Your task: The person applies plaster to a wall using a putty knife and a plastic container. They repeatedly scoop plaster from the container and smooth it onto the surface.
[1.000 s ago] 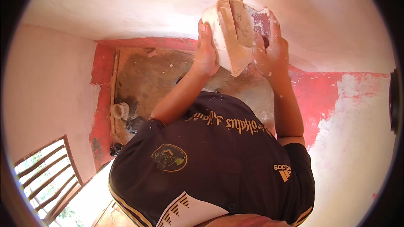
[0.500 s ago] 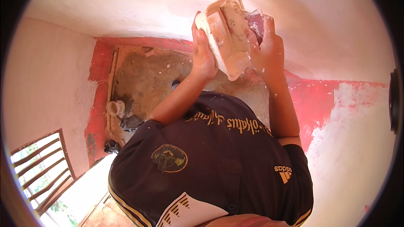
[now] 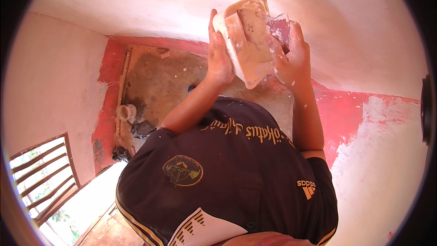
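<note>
In front of my chest, my left hand (image 3: pixel 220 59) is wrapped round a pale rectangular plastic tub (image 3: pixel 231 48), held tilted with its open side toward the right. Whitish paste, like wall putty, coats its inside (image 3: pixel 253 20). At the tub's right edge, my right hand (image 3: pixel 293 61) is closed on a clear, purplish scraper (image 3: pixel 280 29) smeared with white. The scraper's near edge meets the tub's rim; whether it touches the paste I cannot tell. White specks dot my right hand and wrist.
A pale wall (image 3: pixel 150 0) with a red lower band (image 3: pixel 339 109) rises ahead and to the right. On the stained floor (image 3: pixel 159 75) at left are a white bucket (image 3: pixel 126 113) and a black plastic bag (image 3: pixel 143 129). A barred window (image 3: pixel 43 173) stands at lower left.
The tub and both hands have shifted slightly to the right. The scraper shows a little more beside the tub's rim. Both hands keep their hold.
</note>
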Tool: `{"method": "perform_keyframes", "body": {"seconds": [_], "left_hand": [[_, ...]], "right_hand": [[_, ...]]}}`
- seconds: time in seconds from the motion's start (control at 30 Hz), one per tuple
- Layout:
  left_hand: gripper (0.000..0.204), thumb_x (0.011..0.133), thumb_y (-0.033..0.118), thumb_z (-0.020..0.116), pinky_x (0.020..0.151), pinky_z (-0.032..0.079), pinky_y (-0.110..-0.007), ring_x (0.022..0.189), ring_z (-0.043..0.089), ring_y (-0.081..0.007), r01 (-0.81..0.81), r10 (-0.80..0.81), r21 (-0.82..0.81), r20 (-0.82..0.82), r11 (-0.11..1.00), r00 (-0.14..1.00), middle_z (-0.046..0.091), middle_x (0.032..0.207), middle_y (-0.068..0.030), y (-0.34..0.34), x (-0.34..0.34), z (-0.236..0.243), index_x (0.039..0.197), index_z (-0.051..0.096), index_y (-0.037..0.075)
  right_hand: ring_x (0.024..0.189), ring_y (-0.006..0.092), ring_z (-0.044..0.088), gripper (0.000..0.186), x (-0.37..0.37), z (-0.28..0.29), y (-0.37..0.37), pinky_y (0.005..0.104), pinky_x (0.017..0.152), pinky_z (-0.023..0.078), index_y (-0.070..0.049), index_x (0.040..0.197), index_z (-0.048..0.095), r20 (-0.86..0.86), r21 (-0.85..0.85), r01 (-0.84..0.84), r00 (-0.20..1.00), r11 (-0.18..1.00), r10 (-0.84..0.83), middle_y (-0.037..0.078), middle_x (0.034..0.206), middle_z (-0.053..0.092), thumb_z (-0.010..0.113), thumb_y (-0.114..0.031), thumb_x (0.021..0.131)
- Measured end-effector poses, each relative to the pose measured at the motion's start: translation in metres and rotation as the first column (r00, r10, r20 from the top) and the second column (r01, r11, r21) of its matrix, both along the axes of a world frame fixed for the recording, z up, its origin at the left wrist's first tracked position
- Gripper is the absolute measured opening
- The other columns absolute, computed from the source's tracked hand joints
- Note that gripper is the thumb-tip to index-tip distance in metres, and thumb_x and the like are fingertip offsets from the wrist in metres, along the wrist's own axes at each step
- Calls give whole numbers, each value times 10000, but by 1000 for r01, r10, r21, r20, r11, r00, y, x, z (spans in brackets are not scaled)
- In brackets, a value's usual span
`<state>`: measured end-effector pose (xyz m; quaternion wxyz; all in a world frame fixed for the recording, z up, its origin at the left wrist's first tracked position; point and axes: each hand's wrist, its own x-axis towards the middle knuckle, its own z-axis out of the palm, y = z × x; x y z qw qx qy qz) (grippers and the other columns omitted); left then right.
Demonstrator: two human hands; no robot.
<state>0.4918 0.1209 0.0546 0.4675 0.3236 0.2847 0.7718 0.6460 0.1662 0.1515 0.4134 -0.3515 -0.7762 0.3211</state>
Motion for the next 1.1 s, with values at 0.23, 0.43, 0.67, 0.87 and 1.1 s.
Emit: {"method": "perform_keyframes", "body": {"seconds": [0.23, 0.43, 0.67, 0.87, 1.1], "left_hand": [[792, 1024, 530, 387, 1108, 388, -435, 1356, 408, -270, 28, -37, 70, 124, 997, 992, 340, 1509, -128, -9, 7, -1, 1574, -35, 148], [783, 1023, 556, 351, 1120, 375, -443, 1387, 372, -277, 99, -116, 119, 141, 988, 983, 306, 1533, -138, -18, 11, 7, 1576, -25, 148], [891, 941, 747, 197, 1061, 451, -449, 1300, 490, -284, 81, -81, -16, -7, 997, 997, 448, 1444, -142, -38, 24, 16, 1514, 275, 70], [905, 934, 757, 212, 1034, 470, -431, 1257, 526, -273, 69, -68, -57, 14, 996, 998, 490, 1391, -147, -49, 29, 17, 1490, 310, 49], [868, 946, 742, 233, 973, 506, -405, 1178, 573, -242, 94, -92, -60, 29, 994, 995, 553, 1298, -128, -50, 32, 7, 1439, 373, 42]], "right_hand": [[638, 228, 670, 329, 1, 7, -13, 324, 596, 494, -19, 1218, 513, 304, 35, 128, 943, 991, -133, 169, 795, 682, 622, -121, 925], [529, 401, 549, 282, 8, 7, -18, 429, 498, 403, -14, 1147, 474, 34, 30, -5, 999, 1000, 4, 197, 593, 542, 577, -146, 920], [654, 232, 665, 320, 20, 27, -22, 330, 631, 503, -1, 1196, 512, 165, 46, -33, 986, 998, 25, 161, 806, 684, 609, -111, 912], [556, 411, 568, 260, 18, 32, -36, 445, 519, 421, -3, 1112, 487, 102, 84, -139, 986, 987, 130, 208, 609, 554, 583, -122, 902], [534, 327, 584, 266, 22, 30, -47, 363, 526, 437, -22, 1142, 511, 287, 205, -97, 957, 974, 35, 175, 647, 588, 611, -115, 913]]}}
